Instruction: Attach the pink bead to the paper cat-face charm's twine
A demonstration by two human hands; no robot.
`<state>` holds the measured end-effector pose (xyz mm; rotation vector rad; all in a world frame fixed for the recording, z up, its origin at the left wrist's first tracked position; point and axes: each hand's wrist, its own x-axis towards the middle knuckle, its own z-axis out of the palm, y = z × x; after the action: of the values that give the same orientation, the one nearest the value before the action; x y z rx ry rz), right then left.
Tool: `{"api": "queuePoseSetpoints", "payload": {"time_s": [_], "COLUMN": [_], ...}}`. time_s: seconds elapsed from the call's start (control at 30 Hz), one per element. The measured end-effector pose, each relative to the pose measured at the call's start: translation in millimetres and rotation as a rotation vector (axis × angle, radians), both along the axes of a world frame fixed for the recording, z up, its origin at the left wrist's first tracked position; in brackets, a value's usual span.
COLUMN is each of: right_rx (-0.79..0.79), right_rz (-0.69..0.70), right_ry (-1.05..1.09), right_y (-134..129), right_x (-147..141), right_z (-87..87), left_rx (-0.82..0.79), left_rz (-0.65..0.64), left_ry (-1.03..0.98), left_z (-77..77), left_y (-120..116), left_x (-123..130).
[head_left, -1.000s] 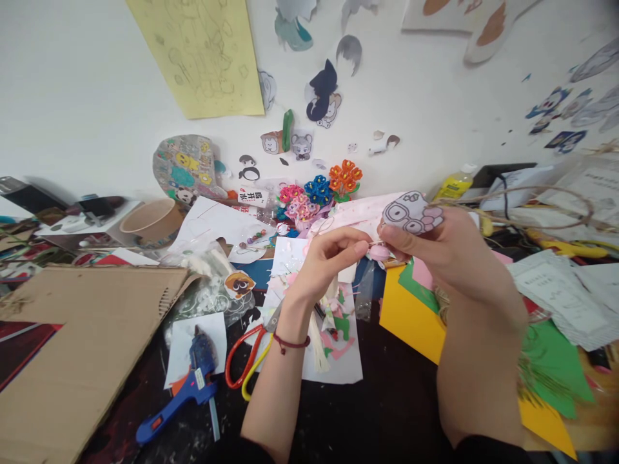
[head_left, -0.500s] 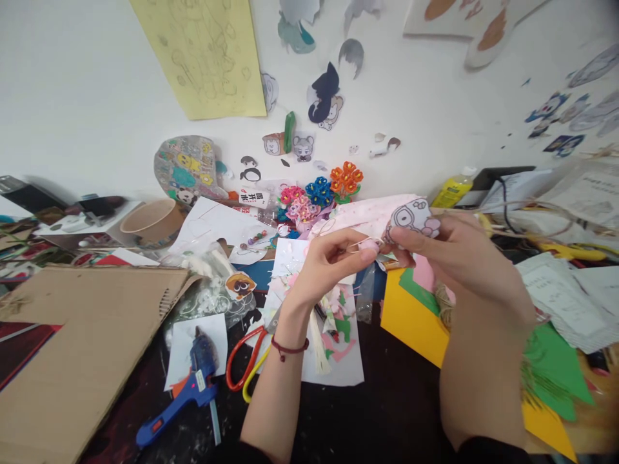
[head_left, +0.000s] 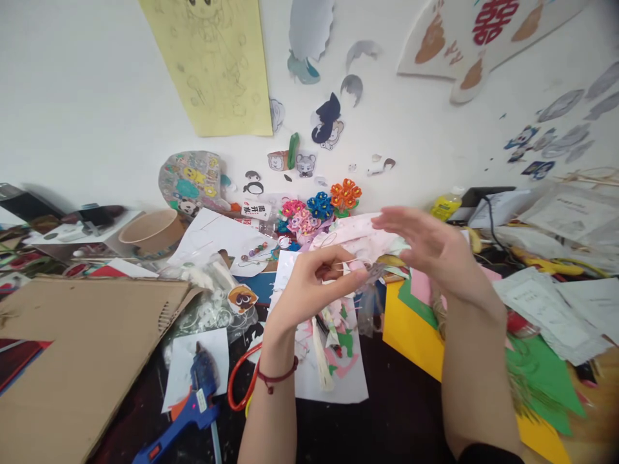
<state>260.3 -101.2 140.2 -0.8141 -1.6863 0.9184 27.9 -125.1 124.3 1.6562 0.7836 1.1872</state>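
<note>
My left hand pinches a small pink piece between thumb and fingertips, above the middle of the desk. A thin pale strand shows at the same fingertips. Just right of them is a small greyish, blurred piece, perhaps the cartoon paper cutout turned edge-on. My right hand is raised to the right, fingers stretched and apart, holding nothing. Beneath my left hand, a white sheet bears pink and green paper scraps and a cream tassel.
A blue glue gun lies front left beside red-handled scissors. Cardboard covers the left side. Coloured flowers stand by the wall. Yellow paper and green paper lie right, near a yellow bottle.
My right hand has let go of the cartoon paper cutout and opened, rising slightly. The cutout's printed face no longer shows. My left hand keeps its pinch. The camera view has tilted up slightly.
</note>
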Motion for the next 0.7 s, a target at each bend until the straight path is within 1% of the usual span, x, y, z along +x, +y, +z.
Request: {"api": "queuePoseSetpoints", "payload": {"time_s": [0.1, 0.17, 0.3, 0.4, 0.53, 0.6, 0.7], "right_rx": [-0.069, -0.125, -0.235, -0.304, -0.264, -0.236, -0.234], "right_rz": [0.123, 0.176, 0.250, 0.264, 0.285, 0.300, 0.330], "right_ry": [-0.120, -0.154, -0.062, -0.006, 0.000, -0.003, 0.007], "right_y": [-1, 0, 4, 4, 0, -2, -6], "right_x": [-14, -22, -29, -31, -30, -29, -28], "right_z": [-1.2, -2.3, -4.0, -4.5, -4.4, -4.1, -2.9], "left_rx": [-0.017, -0.025, -0.006, -0.007, -0.042, -0.052, -0.024], "left_rz": [0.025, 0.047, 0.066, 0.051, -0.029, -0.089, -0.196], "left_ry": [0.032, 0.046, 0.052, 0.051, 0.008, -0.027, -0.070], "left_z": [0.3, -0.5, -2.0, -2.1, -3.4, -5.7, -11.0], "left_y": [0, 0, 1, 1, 2, 4, 10], "left_x": [-3, -5, -8, -8, -9, -10, -13]}}
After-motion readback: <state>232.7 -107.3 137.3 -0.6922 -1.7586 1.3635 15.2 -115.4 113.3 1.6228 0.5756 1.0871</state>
